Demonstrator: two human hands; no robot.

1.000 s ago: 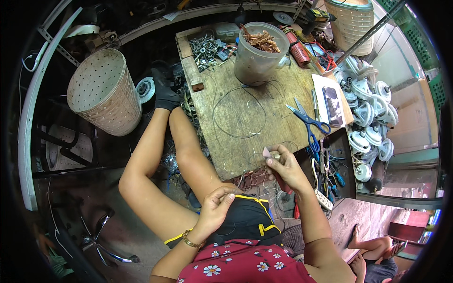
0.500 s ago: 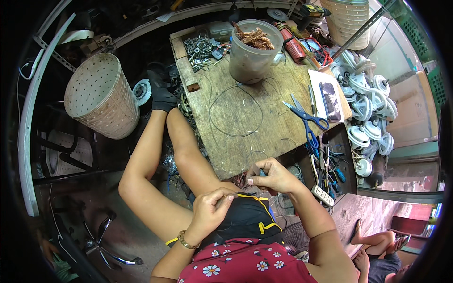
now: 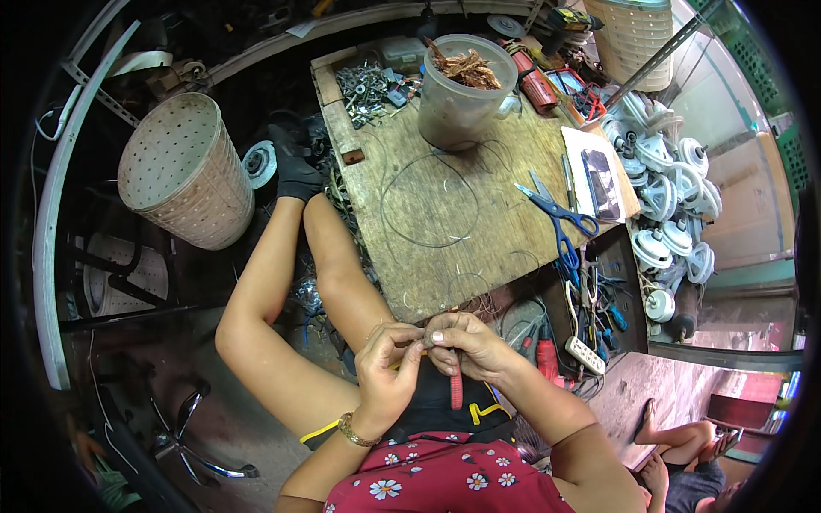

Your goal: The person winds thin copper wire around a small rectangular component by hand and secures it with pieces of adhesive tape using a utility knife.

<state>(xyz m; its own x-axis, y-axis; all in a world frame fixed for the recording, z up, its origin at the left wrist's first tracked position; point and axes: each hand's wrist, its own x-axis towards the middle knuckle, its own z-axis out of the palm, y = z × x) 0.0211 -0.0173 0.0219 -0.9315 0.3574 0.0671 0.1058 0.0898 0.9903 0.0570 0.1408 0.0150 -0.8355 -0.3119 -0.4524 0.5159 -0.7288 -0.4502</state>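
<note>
A small object (image 3: 428,339), too small and too covered by fingers to identify, sits low in the middle of the frame, pinched between the fingertips of both hands just below the near edge of the wooden worktop (image 3: 445,256). The left hand (image 3: 386,372) comes up from the lower centre with a gold bracelet at its wrist, its fingers curled and closed on the object from the left; the right hand (image 3: 466,346) meets it from the right, fingers bent over the same spot, so the two hands touch. Hanging just under the right hand is a red-handled tool (image 3: 456,389), held against the person's lap; which fingers grip it cannot be told. Above the hands, a loop of thin dark wire (image 3: 385,218) lies flat in the middle of the worktop. To the right of the loop lie blue-handled scissors (image 3: 560,224), and beyond them a dark phone (image 3: 600,184) rests on a white sheet. At the far end of the worktop stands a translucent plastic tub (image 3: 457,103) holding copper wire scraps, with a heap of screws and nuts (image 3: 363,85) to its left. In the upper left of the frame a perforated beige basket (image 3: 184,184) lies tilted on the floor, and white round fan parts (image 3: 676,188) are piled at the right.
</note>
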